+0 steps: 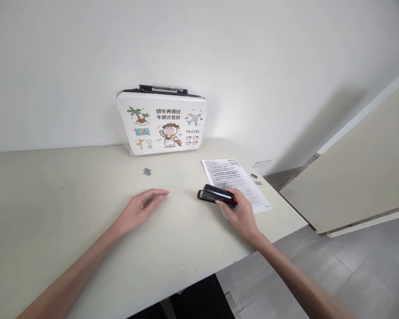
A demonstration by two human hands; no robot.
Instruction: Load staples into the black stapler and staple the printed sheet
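My right hand (242,215) grips a black stapler (217,194) by its rear end, its nose pointing left. The stapler is above the near left part of a printed sheet of paper (236,179), hiding some of the text. My left hand (138,210) rests on its side on the table to the left, thumb and fingers apart with nothing between them. Beyond it lie small strips of staples (146,171). More staple strips (254,176) are to the right of the paper, near the table edge.
A white case (166,124) with cartoon prints and a black handle leans against the wall at the back of the pale table (53,199). A beige panel (352,168) stands to the right, past the table edge. Grey floor tiles (362,261) show below.
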